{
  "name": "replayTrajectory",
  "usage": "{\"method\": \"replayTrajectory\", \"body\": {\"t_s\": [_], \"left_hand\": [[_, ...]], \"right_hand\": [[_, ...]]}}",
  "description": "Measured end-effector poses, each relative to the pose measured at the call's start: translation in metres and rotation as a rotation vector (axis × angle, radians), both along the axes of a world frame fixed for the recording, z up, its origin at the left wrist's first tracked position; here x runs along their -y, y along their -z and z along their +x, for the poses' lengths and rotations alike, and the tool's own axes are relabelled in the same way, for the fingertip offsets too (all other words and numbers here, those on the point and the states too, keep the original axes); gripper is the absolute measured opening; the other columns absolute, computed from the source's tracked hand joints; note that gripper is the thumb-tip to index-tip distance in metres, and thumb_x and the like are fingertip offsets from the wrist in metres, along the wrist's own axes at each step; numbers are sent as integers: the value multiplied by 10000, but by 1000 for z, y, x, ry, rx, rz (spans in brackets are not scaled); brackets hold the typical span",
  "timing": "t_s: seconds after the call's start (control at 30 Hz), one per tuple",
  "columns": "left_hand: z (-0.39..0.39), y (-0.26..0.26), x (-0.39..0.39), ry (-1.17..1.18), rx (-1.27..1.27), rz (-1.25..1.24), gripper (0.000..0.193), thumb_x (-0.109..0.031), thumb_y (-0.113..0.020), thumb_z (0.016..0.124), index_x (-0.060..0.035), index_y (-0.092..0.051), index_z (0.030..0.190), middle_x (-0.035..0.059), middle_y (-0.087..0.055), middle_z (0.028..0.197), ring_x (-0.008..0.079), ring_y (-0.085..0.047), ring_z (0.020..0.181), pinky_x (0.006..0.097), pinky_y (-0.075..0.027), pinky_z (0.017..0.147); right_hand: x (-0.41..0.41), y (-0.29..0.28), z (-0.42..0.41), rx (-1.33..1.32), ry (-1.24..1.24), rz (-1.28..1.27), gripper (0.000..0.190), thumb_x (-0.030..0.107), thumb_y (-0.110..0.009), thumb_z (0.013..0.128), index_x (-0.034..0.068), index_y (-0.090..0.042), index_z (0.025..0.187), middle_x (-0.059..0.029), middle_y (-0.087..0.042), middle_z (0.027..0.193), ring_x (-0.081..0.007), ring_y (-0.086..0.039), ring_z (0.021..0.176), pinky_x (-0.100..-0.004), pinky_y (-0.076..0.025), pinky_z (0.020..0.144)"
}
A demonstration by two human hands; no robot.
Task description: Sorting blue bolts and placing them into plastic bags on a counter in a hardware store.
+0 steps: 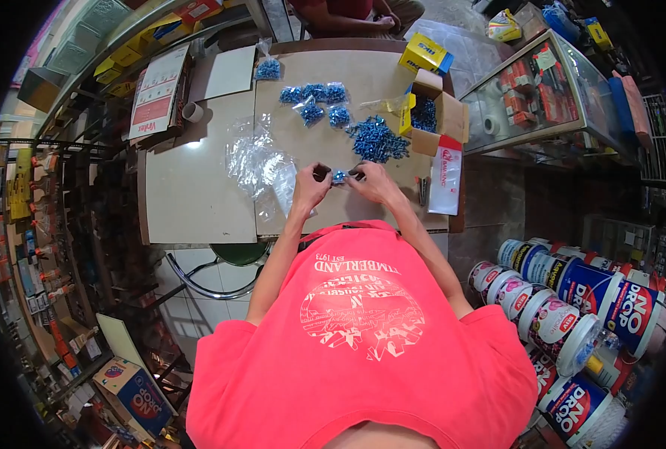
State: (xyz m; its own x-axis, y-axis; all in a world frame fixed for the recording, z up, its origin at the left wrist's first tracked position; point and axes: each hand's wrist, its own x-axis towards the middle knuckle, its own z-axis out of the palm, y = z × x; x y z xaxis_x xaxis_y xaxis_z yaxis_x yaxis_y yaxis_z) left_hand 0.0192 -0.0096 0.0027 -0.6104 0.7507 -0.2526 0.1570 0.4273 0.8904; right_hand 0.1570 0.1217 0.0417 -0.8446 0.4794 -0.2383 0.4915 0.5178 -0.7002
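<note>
Between my hands is a small clear plastic bag [338,177] with blue screws in it. My left hand [313,185] pinches its left side, and my right hand [371,181] pinches the right side. Just beyond my right hand lies a loose pile of blue screws [379,139]. Farther up the table are several filled bags of blue screws [314,92], grouped close together. Empty clear plastic bags [257,157] are spread to the left of my left hand. An open cardboard box [424,112] holding more blue screws stands past the pile.
A yellow and blue box [426,54] sits at the table's far right corner. A larger tied bag of screws [268,68], a tape roll [192,112] and stacked cardboard [159,95] lie at the back left. A printed plastic packet [445,177] rests at right. Across the table a person [350,17] sits.
</note>
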Motion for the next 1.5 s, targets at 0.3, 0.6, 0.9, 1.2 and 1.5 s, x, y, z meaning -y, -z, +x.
{"method": "replayTrajectory", "body": {"t_s": [0.3, 0.6, 0.9, 1.2, 1.5], "left_hand": [[2, -4, -1, 4, 6, -22, 167, -123, -630, 820, 30, -625, 887, 103, -679, 726, 138, -656, 635, 263, -519, 622], [-1, 10, 1, 6, -9, -19, 171, -114, -625, 836, 44, -618, 901, 117, -682, 764, 155, -670, 662, 266, -531, 622], [1, 6, 0, 9, 20, -37, 169, -114, -626, 839, 42, -616, 900, 120, -682, 768, 159, -676, 674, 268, -531, 626], [2, 2, -1, -12, 48, -29, 187, -137, -631, 820, 37, -621, 890, 128, -679, 747, 170, -665, 656, 281, -519, 619], [0, 4, 0, -6, 49, -13, 186, -135, -632, 818, 39, -620, 883, 127, -677, 737, 169, -663, 651, 280, -519, 617]], "right_hand": [[-46, 59, 32, -86, 276, 56, 201, 141, -649, 772, 0, -652, 915, -157, -667, 874, -274, -647, 834, -352, -508, 757], [-58, 97, 36, 76, 119, 63, 265, 94, -587, 748, 107, -661, 1002, -226, -624, 956, -373, -605, 910, -447, -495, 772], [-55, 104, 39, 49, 176, 188, 276, 80, -599, 729, 113, -661, 996, -184, -633, 921, -355, -604, 883, -430, -488, 775], [-53, 109, 45, 17, 237, 227, 253, 140, -684, 732, 68, -667, 974, -184, -632, 952, -356, -608, 882, -417, -494, 780], [-51, 101, 53, -14, 273, 158, 204, 136, -703, 730, 33, -673, 902, -182, -626, 907, -349, -613, 861, -401, -492, 758]]}}
